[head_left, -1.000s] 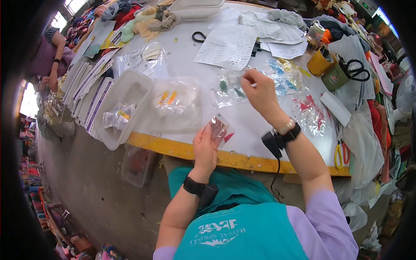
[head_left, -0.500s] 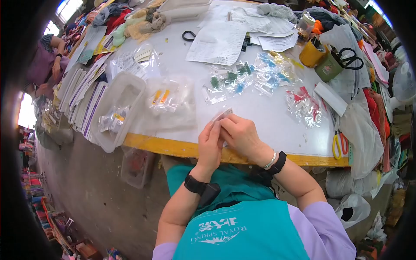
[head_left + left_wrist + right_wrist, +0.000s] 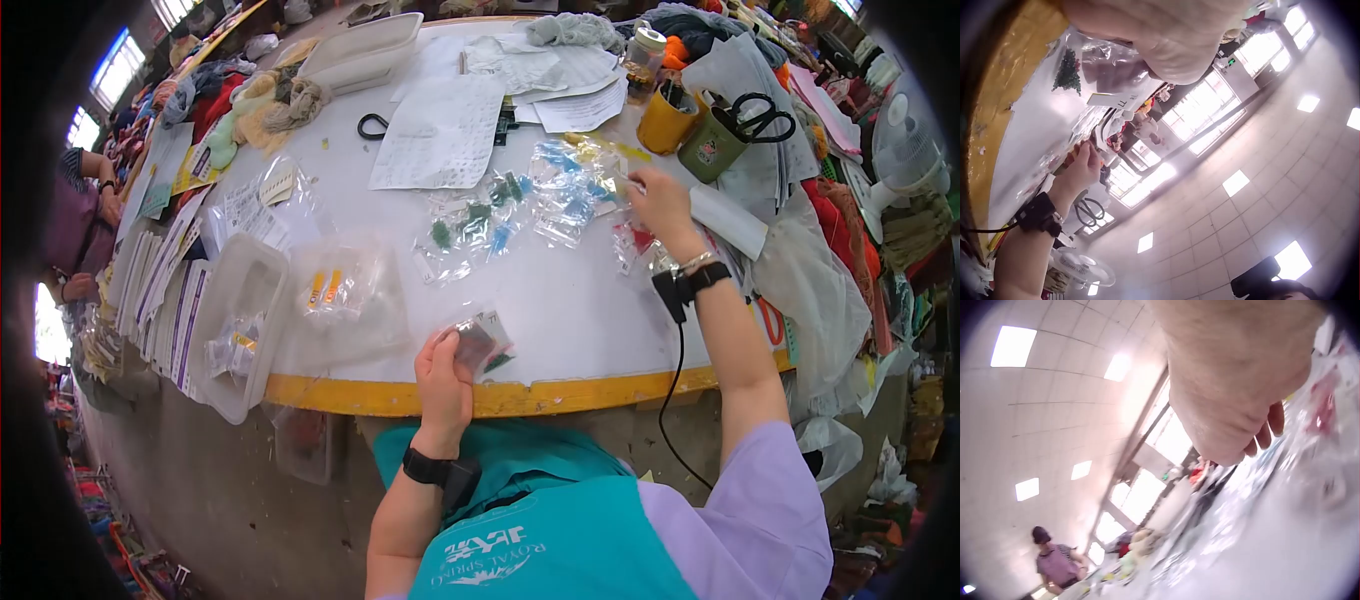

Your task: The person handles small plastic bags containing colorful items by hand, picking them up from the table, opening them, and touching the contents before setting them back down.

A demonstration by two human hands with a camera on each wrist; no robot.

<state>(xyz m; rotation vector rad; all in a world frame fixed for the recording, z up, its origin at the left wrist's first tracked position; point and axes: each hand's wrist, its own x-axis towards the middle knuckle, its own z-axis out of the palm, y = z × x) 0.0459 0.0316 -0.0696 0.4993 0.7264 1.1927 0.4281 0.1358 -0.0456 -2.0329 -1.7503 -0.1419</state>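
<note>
L hand [image 3: 444, 390] grips glossy clr plastic pkt [image 3: 474, 345], wht strip [image 3: 1110, 100].

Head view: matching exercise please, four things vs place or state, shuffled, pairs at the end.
1. left hand
2. right hand
3. fan
4. green cup

A. just right of the yellow cup
B. near the red bag
C. at the far right of the view, white
D. holding a clear bag

Pairs: 1-D, 2-B, 3-C, 4-A
</note>
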